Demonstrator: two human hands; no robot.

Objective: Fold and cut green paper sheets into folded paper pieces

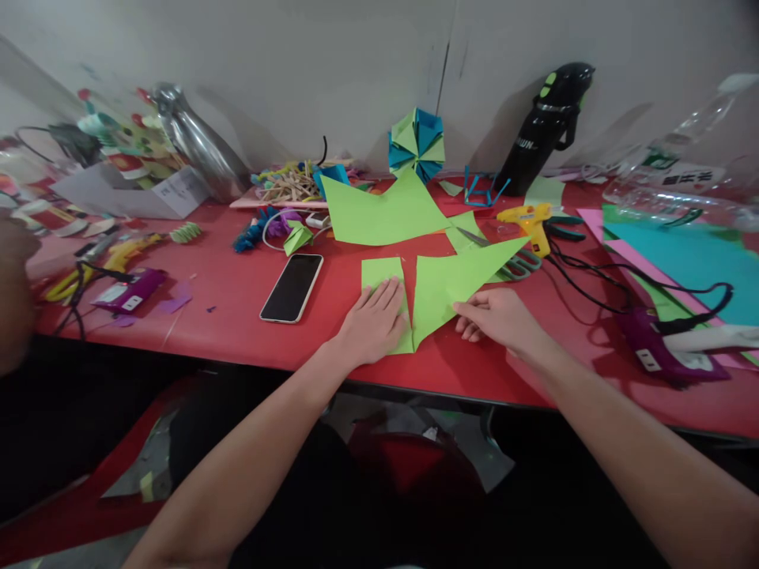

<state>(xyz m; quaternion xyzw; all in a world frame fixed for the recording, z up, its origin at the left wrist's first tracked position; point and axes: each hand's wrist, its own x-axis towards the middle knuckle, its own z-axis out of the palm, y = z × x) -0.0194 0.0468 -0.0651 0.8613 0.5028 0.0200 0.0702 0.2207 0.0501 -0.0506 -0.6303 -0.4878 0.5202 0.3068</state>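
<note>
Two pieces of green paper lie almost parted before me, seemingly still meeting near the table's front edge. My left hand (375,322) rests flat, fingers stretched out, on the narrow green paper strip (383,271). Between the thumb and fingers of my right hand (495,316) is the edge of the larger green paper piece (442,288), its right corner lifted off the table. Partly under that corner are scissors (519,267). Behind lies another large green paper sheet (385,215) with a cut-out edge. A phone (292,288) lies left of my left hand.
A folded blue and green paper ball (417,145) stands by the wall. On the right are a yellow glue gun (532,221), black bottle (542,130), purple power strip (664,348) and colored sheets (700,261). Another person's arm (13,292) shows at far left, near another power strip (129,290).
</note>
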